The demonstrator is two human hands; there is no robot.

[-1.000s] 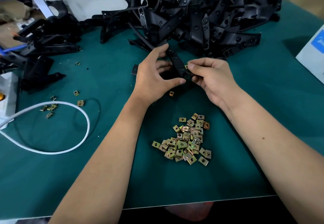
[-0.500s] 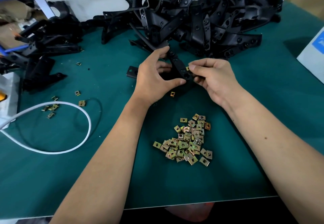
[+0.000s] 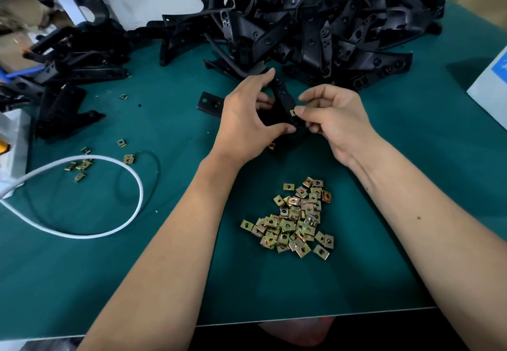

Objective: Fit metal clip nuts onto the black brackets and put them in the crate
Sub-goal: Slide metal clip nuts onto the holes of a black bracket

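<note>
My left hand (image 3: 248, 120) grips a black bracket (image 3: 283, 95) over the green table, thumb at its lower end and fingers at its top. My right hand (image 3: 333, 118) pinches a brass-coloured clip nut (image 3: 292, 112) against the bracket's right edge. Another clip nut (image 3: 272, 146) shows on the bracket's lower part under my left hand. A pile of loose clip nuts (image 3: 295, 220) lies nearer to me. A big heap of black brackets (image 3: 315, 29) fills the back of the table. No crate is in view.
A second group of black brackets (image 3: 63, 76) lies at the left. A white cable (image 3: 131, 180) loops on the green mat (image 3: 411, 186), with several stray clip nuts (image 3: 82, 165) by it. A white box (image 3: 491, 87) stands at the right edge, a white device (image 3: 12, 153) at the left.
My right hand has slid a little down along the bracket's right edge, and the clip nut between its fingertips now shows. The left hand keeps its hold.
</note>
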